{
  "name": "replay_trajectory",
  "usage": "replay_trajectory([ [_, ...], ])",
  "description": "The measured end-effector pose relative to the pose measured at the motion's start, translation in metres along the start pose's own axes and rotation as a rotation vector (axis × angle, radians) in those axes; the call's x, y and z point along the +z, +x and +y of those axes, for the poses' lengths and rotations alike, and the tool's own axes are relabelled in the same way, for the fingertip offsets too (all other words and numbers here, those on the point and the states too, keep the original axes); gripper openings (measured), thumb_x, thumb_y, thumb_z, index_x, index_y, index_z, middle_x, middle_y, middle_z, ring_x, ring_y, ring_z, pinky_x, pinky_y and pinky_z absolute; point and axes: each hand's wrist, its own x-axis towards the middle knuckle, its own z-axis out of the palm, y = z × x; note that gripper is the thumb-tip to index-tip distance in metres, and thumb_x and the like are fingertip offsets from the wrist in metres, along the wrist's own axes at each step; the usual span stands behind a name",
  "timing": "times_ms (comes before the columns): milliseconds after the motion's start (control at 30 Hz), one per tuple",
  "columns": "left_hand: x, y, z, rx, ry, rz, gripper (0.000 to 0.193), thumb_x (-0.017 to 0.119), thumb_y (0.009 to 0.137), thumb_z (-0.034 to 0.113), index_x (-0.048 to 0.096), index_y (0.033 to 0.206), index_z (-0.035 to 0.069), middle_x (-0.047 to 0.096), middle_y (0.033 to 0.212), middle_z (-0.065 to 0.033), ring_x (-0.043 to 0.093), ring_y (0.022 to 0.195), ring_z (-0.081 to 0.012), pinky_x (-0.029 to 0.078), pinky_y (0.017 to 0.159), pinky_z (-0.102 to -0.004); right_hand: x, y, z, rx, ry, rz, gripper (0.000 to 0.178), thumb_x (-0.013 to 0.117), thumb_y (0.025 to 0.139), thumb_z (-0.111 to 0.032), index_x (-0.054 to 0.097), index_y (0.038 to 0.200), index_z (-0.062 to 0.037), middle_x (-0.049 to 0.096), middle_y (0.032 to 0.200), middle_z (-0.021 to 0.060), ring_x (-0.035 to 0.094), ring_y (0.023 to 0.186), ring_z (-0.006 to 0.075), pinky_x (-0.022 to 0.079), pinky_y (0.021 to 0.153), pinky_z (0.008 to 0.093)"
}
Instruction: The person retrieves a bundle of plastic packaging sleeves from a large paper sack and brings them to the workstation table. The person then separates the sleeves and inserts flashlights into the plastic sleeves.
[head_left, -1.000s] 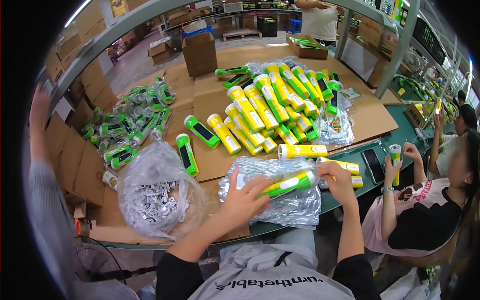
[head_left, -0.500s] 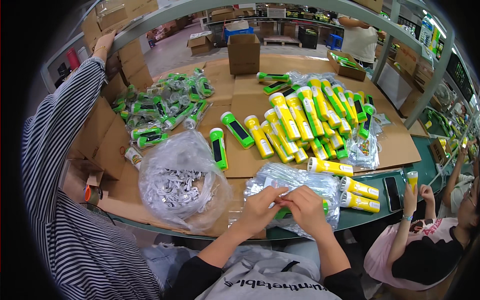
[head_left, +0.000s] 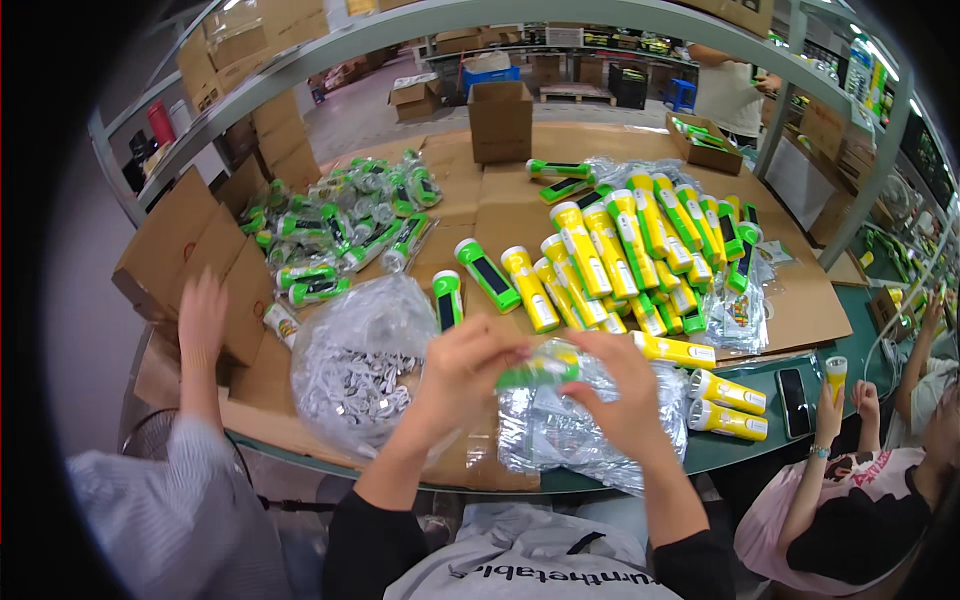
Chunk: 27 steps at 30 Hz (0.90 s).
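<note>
My left hand [head_left: 460, 375] is closed at one end of a green flashlight in a clear plastic bag [head_left: 540, 370], lifted over the stack of clear plastic bags [head_left: 590, 435]. Around the other end, my right hand [head_left: 625, 390] has thumb and fingers spread apart; whether it touches the bag is hard to tell. Left of my hands lies a big clear bag of white cables [head_left: 365, 385]. Beyond them, yellow and green flashlights [head_left: 575, 250] are piled up, with two yellow flashlights [head_left: 728, 420] lying beside the stack at right.
Bagged flashlights [head_left: 340, 215] form a heap at the far left. An upright cardboard box [head_left: 501, 120] stands at the back, below a metal shelf bar [head_left: 420, 40]. A phone [head_left: 795, 400] lies at right. Co-workers' hands are at left [head_left: 203, 315] and right [head_left: 830, 405].
My hands have come apart from a pinch and risen with the bagged flashlight. The co-worker at left has brought an arm down from the shelf to beside the cardboard.
</note>
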Motion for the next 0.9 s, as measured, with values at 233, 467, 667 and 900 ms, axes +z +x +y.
replay_trajectory([
  [233, 0.014, -0.017, 0.005, 0.064, -0.012, 0.004, 0.016, 0.075, 0.075, -0.004, 0.072, 0.089, 0.003, 0.061, 0.076, -0.0081, 0.062, 0.064, -0.0194, 0.047, 0.054, -0.0283, 0.016, -0.009, 0.001, -0.070, -0.055, 0.043, 0.016, 0.076, 0.070, -0.004, 0.063, 0.080, -0.0035, 0.061, 0.077, 0.0095, 0.058, 0.074, 0.0280, 0.047, 0.066, 0.0377],
  [467, -0.021, 0.004, -0.032, -0.116, -0.138, 0.090, 0.010, 0.067, 0.080, -0.010, 0.069, 0.086, -0.002, 0.062, 0.076, -0.0059, 0.063, 0.068, -0.0145, 0.050, 0.059, -0.0263, -0.016, -0.032, 0.032, 0.035, -0.183, -0.080, 0.010, 0.076, 0.074, -0.006, 0.066, 0.077, -0.0029, 0.063, 0.075, 0.0094, 0.060, 0.074, 0.0281, 0.047, 0.067, 0.0378],
  [667, -0.132, 0.066, -0.152, -0.194, 0.030, 0.689, 0.011, 0.062, 0.095, 0.008, 0.066, 0.089, 0.000, 0.063, 0.077, -0.0011, 0.053, 0.065, -0.0065, 0.044, 0.059, -0.0236, -0.029, -0.045, 0.062, 0.228, -0.375, 0.021, 0.010, 0.073, 0.079, -0.009, 0.066, 0.083, -0.0038, 0.065, 0.081, 0.0106, 0.061, 0.076, 0.0296, 0.048, 0.069, 0.0393],
  [900, -0.239, 0.018, -0.260, -0.344, 0.639, 0.447, 0.037, 0.063, 0.094, 0.022, 0.062, 0.119, -0.005, 0.066, 0.096, -0.0076, 0.061, 0.087, -0.0154, 0.048, 0.076, -0.0298, 0.006, -0.055, 0.052, 0.264, -0.156, -0.136, 0.009, 0.069, 0.085, -0.012, 0.067, 0.084, -0.0033, 0.066, 0.081, 0.0120, 0.064, 0.079, 0.0308, 0.050, 0.071, 0.0409],
])
